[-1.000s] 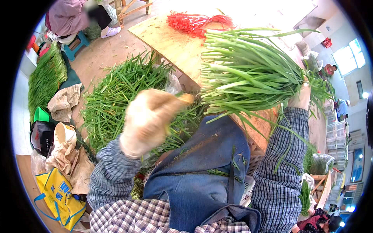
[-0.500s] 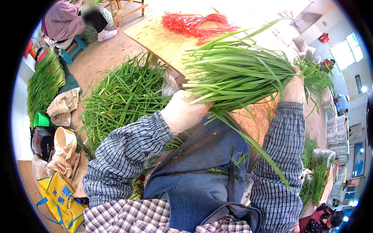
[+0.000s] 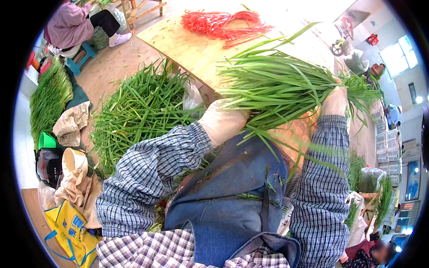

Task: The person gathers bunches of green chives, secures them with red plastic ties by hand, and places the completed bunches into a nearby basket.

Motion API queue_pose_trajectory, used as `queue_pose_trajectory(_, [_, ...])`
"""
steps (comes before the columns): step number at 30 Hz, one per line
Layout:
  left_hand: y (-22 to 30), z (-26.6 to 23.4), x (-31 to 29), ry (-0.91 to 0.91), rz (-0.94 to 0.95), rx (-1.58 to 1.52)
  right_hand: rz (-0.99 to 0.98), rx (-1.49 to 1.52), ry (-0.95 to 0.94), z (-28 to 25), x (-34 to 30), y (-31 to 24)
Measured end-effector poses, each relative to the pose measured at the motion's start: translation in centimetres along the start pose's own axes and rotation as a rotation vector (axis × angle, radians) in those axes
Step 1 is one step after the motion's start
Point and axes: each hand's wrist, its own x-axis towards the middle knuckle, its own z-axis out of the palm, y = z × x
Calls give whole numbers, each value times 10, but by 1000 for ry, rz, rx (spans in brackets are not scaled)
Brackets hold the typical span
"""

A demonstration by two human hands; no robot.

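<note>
A thick bunch of garlic chives (image 3: 277, 85) lies across both my hands over the table edge, its long green leaves fanning left. My right hand (image 3: 335, 102), in a pale glove, is closed around the bunch toward its right end. Short ends stick out past that hand. My left hand (image 3: 225, 121), gloved too, reaches under the leaves on the left side and touches them; its fingers are hidden there. A few loose leaves dangle below the bunch, one smeared by motion, in front of my right sleeve.
Red ties (image 3: 219, 27) lie on the wooden table (image 3: 178, 44). Left of my arm is a big heap of chives (image 3: 138, 111). Farther left are a green pile (image 3: 51, 98), a pale bucket (image 3: 73, 161) and a yellow bag (image 3: 71, 232). A person (image 3: 73, 22) sits on a blue stool.
My left hand has moved a little right and up, deeper under the leaves. The long leaf over my right sleeve has swung up and blurred. My right hand keeps its hold.
</note>
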Motion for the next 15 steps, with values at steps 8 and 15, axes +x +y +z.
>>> queue_pose_trajectory(8, [-3,4,-8,303,51,-27,80,42,-20,15,-40,-29])
queue_pose_trajectory(15, [9,-29,-53,74,-13,85,19,-652,-140,9,-31,10])
